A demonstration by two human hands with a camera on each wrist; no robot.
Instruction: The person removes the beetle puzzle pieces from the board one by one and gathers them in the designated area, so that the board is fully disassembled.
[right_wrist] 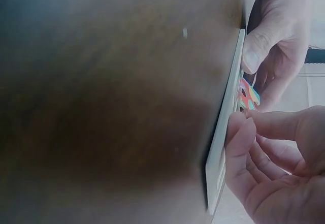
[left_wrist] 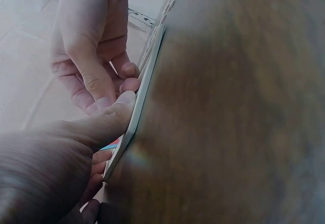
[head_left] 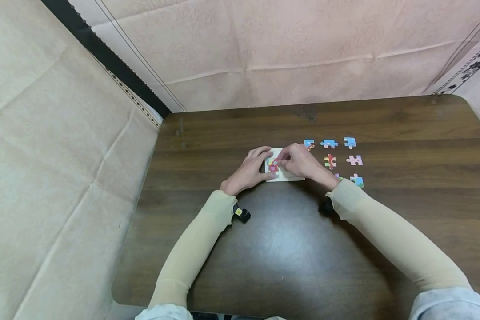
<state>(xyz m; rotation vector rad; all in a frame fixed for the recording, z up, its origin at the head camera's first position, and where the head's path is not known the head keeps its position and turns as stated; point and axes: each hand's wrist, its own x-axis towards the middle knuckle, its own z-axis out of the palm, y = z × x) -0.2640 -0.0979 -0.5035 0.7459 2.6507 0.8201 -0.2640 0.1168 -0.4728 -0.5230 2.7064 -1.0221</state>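
Observation:
A small white puzzle tray lies flat on the brown table. My left hand grips its left end, the thumb along the near edge and the fingers at the far side. Over the tray, my right hand pinches a colourful jigsaw piece between thumb and fingertips. That piece stands tilted at the tray's surface in the right wrist view. Red and pink print shows at the tray's left part; the fingers partly cover it. In the left wrist view the left thumb presses on the tray's edge.
Loose jigsaw pieces lie in rows right of the tray, among them a blue one, a red one, a pink one and a blue-green one. The right forearm partly hides one. Pale cloth hangs behind the table.

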